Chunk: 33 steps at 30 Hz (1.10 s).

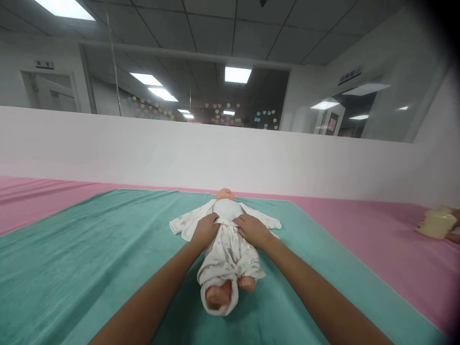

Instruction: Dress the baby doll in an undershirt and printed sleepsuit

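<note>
Lengthwise, the doll points headfirst away; left grip and right grip pinch its waistband (seemingly).

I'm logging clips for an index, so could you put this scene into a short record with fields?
Doll: lying on its back, feet nearest the camera
Left hand: gripping the waist of the printed trousers
Right hand: gripping the waist's other side
Top: open, sleeves spread outward
Surface: teal cloth over pink cover
Right edge: yellowish object, unclear what
Behind: white wall below windows
</note>
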Available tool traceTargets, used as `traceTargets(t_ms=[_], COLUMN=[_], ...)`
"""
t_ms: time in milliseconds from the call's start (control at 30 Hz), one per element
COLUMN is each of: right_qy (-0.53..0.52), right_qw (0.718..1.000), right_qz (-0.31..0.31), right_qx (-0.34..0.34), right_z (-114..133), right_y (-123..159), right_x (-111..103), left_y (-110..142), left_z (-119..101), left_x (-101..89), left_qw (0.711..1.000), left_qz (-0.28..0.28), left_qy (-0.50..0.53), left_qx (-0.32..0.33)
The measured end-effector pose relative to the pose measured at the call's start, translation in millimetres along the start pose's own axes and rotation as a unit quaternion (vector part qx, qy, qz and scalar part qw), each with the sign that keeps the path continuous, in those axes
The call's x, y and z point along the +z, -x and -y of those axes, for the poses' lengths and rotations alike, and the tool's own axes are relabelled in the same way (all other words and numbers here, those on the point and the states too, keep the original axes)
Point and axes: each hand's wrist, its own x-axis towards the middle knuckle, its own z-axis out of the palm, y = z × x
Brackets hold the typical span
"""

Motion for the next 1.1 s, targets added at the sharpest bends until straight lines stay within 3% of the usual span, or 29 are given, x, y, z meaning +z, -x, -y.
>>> traceTargets(t_ms=[133, 200, 333, 467, 533, 667, 867, 967, 1100], right_qy=[-0.015, -0.016, -0.079, -0.126, -0.128, -0.198, -0.265, -0.31, -0.359], right_qw=[0.987, 0.98, 0.984, 0.986, 0.986, 0.965, 0.921, 0.899, 0.882], right_qz=[-0.022, -0.042, -0.066, -0.019, -0.022, -0.068, -0.105, -0.103, -0.105], right_qx=[0.161, 0.192, 0.146, 0.106, 0.104, 0.159, 0.267, 0.292, 0.286], right_z=[-6, -13, -28, -40, -45, -57, -77, -80, -74], right_y=[-35, -52, -72, -74, -74, -79, -82, -70, -47], right_x=[7, 13, 24, 30, 31, 34, 57, 72, 83], left_y=[-31, -46, -54, -47, -48, -64, -93, -88, -62], left_z=[5, 13, 26, 28, 27, 28, 34, 34, 35], left_x=[-7.7, -5.3, 7.3, 17.0, 16.9, 11.2, 15.6, 20.5, 20.2], left_qw=[0.999, 0.998, 0.998, 0.996, 0.993, 0.998, 0.999, 0.999, 0.999], left_qz=[0.012, 0.021, 0.029, -0.035, -0.021, 0.043, 0.016, 0.004, -0.024], left_qy=[-0.023, -0.017, -0.011, -0.05, -0.047, -0.026, -0.016, 0.001, 0.011], left_qx=[-0.043, -0.054, -0.061, 0.063, 0.104, 0.031, -0.029, -0.04, -0.024])
